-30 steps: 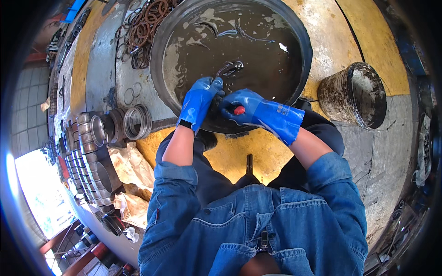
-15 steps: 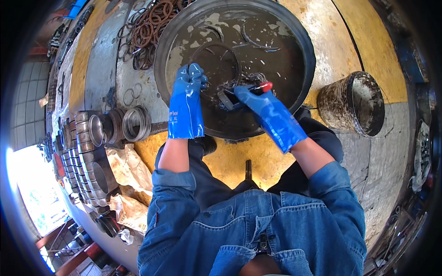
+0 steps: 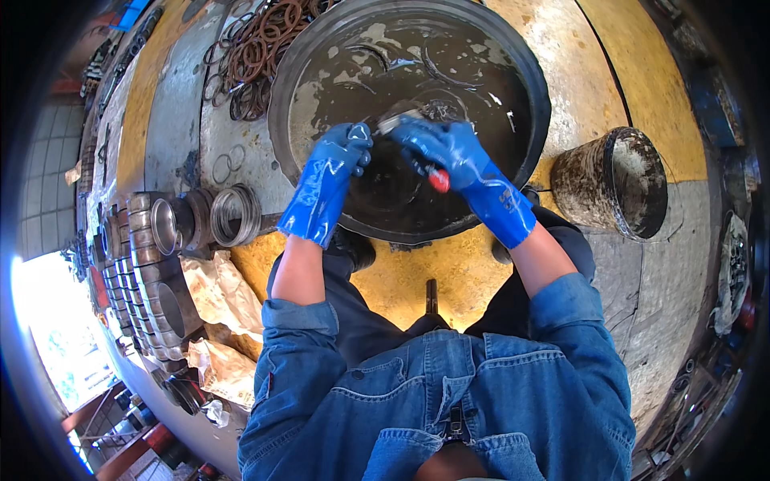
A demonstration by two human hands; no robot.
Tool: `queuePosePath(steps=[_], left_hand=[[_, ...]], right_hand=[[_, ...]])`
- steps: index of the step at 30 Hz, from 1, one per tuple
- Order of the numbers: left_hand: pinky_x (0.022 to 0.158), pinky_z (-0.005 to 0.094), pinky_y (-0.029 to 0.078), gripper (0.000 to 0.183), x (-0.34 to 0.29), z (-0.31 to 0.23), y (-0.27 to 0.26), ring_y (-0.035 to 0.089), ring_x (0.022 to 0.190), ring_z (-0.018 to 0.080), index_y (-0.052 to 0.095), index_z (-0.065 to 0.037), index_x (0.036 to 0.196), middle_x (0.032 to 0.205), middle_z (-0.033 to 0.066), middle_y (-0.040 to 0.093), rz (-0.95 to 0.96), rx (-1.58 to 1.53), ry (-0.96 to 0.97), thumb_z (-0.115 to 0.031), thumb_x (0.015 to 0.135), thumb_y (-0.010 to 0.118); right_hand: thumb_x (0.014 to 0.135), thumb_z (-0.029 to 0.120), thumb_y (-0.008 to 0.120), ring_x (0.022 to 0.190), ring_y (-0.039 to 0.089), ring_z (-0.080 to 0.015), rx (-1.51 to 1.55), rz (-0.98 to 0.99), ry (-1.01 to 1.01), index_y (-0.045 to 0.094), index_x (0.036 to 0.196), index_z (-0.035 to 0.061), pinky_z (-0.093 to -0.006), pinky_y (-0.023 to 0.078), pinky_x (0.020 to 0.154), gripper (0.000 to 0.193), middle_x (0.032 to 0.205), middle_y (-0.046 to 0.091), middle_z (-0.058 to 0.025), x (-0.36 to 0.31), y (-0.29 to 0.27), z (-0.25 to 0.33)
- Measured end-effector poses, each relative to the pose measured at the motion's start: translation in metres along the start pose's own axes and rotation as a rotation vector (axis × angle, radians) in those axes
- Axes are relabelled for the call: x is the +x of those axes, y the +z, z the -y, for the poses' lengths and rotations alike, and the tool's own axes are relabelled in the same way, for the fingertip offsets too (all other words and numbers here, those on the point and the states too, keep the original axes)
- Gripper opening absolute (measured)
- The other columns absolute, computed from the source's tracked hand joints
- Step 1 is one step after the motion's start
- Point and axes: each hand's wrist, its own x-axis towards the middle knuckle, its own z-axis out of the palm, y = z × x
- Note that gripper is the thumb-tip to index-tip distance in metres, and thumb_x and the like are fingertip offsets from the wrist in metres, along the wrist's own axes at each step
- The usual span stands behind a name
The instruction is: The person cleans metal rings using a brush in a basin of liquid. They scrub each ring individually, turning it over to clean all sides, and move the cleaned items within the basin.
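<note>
Both blue-gloved hands sit over the dark oily basin (image 3: 321,88) at upper centre. Right hand (image 3: 445,144) clamped on a red-handled brush (image 3: 437,178), bristles up-left toward the left hand (image 3: 349,144), which pinches a small part (image 3: 365,122); it's too small to identify. Dirty bucket (image 3: 613,180) at right.

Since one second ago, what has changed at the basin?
Both gloved hands went from the near rim toward the middle of the basin. The left hand and the right hand now meet over a small part; the right kept its red-handled tool. The bucket stayed.
</note>
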Motion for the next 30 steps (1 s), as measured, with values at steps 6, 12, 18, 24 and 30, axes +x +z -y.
queuePosePath(steps=[6, 12, 18, 24, 30], left_hand=[[0.053, 0.0259, 0.045, 0.031, 0.001, 0.010, 0.008, 0.056, 0.063, 0.0095, 0.064, -0.007, 0.101, 0.078, 0.0006, 0.060, 0.042, -0.004, 0.059, -0.038, 0.101, 0.063], [0.052, 0.0258, 0.043, 0.024, 0.003, 0.021, 0.019, 0.056, 0.063, 0.0107, 0.063, -0.007, 0.101, 0.078, 0.0004, 0.059, -0.046, -0.079, 0.304, -0.031, 0.099, 0.065], [0.057, 0.0259, 0.045, 0.013, 0.012, 0.035, 0.023, 0.058, 0.067, 0.0107, 0.062, -0.007, 0.106, 0.081, 0.0010, 0.061, -0.053, -0.125, 0.382, -0.018, 0.098, 0.066], [0.060, 0.0266, 0.048, 0.015, 0.001, 0.029, 0.039, 0.059, 0.070, 0.0105, 0.063, -0.005, 0.112, 0.083, 0.0029, 0.063, -0.184, 0.023, 0.503, -0.015, 0.101, 0.065], [0.061, 0.0260, 0.049, 0.017, 0.003, 0.022, 0.027, 0.060, 0.070, 0.0111, 0.062, -0.004, 0.113, 0.083, 0.0035, 0.064, -0.119, -0.042, 0.484, -0.015, 0.101, 0.064]], right_hand=[[0.092, 0.016, 0.062, 0.075, 0.072, -0.0316, -0.555, -0.014, -0.117, 0.065, 0.129, 0.0230, -0.0412, 0.057, 0.064, 0.038, 0.094, 0.073, -0.0123, -0.010, 0.009, -0.020], [0.089, 0.037, 0.070, 0.081, 0.072, -0.0290, -0.152, -0.017, 0.796, 0.077, 0.100, 0.0113, -0.0385, 0.057, 0.074, 0.029, 0.093, 0.077, -0.0106, -0.008, 0.012, -0.028], [0.090, 0.039, 0.071, 0.082, 0.068, -0.0155, 0.665, 0.006, 1.076, 0.077, 0.101, 0.0044, -0.0304, 0.052, 0.074, 0.037, 0.090, 0.075, -0.0097, -0.035, 0.006, -0.017], [0.100, 0.022, 0.067, 0.084, 0.069, -0.0153, 1.265, -0.057, 1.001, 0.070, 0.115, -0.0043, -0.0234, 0.056, 0.082, 0.030, 0.105, 0.072, -0.0129, -0.033, 0.012, -0.005], [0.092, 0.039, 0.074, 0.074, 0.068, -0.0190, 0.437, 0.244, 0.830, 0.075, 0.110, 0.0071, -0.0328, 0.057, 0.074, 0.037, 0.085, 0.073, -0.0093, -0.026, 0.017, -0.014]])
